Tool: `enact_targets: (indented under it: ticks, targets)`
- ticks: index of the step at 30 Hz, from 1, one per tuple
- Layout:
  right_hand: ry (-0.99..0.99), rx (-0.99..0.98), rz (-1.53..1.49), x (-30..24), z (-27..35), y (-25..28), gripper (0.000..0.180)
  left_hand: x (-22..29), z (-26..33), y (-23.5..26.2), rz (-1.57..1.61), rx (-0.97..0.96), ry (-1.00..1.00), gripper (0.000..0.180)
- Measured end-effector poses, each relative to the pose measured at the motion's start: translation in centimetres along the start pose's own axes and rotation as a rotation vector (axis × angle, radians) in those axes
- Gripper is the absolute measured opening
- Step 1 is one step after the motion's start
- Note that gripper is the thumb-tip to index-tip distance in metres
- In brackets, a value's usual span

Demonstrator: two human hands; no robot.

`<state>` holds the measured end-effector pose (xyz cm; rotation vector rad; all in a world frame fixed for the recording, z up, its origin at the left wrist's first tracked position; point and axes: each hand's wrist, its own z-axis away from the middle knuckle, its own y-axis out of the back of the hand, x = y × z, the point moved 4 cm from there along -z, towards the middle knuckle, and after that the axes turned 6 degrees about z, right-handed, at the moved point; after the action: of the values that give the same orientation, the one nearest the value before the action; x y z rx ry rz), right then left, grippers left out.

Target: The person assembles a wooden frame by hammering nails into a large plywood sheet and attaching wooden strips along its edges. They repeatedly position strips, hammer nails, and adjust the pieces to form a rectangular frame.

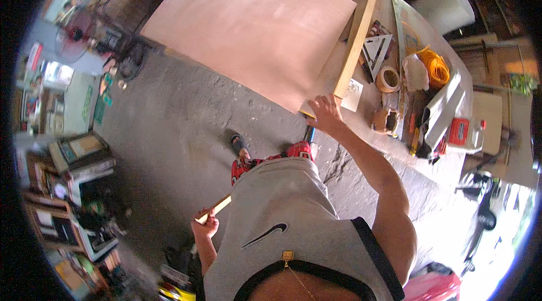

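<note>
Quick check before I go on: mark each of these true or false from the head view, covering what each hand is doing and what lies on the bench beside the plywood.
1. The right hand rests on the near corner of the large pinkish plywood sheet. True.
2. The left hand is empty. False: it grips a short pale wooden stick.
3. A long pale wooden batten lies along the right edge of the sheet. True.
4. The roll of tan tape sits on top of the sheet. False: it lies on the cluttered workbench, right of the batten.
5. Both hands touch the sheet. False: the left hand is held low by the person's side, apart from it.
</note>
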<state>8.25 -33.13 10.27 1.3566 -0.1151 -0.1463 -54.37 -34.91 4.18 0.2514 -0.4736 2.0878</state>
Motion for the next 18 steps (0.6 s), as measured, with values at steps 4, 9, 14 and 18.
enact_targets:
  ticks: [4,9,14,18]
  targets:
    - [-0.097,0.174,0.056,-5.2,-1.4,-1.3,0.064,11.2,-4.8,-3.6,-0.485,-0.175,-0.243,0.031]
    - [-0.198,0.498,0.062,-4.8,-3.5,-3.3,0.058,18.1,-6.9,-9.5,-0.278,-0.060,0.042,0.036]
    - [-0.194,0.435,0.081,-4.9,-2.7,-2.5,0.069,22.9,-7.7,-14.3,-0.148,0.001,0.217,0.038]
    - [-0.220,0.417,0.073,-7.0,-1.6,-0.8,0.058,25.2,-8.7,-16.5,-0.162,-0.064,0.227,0.043]
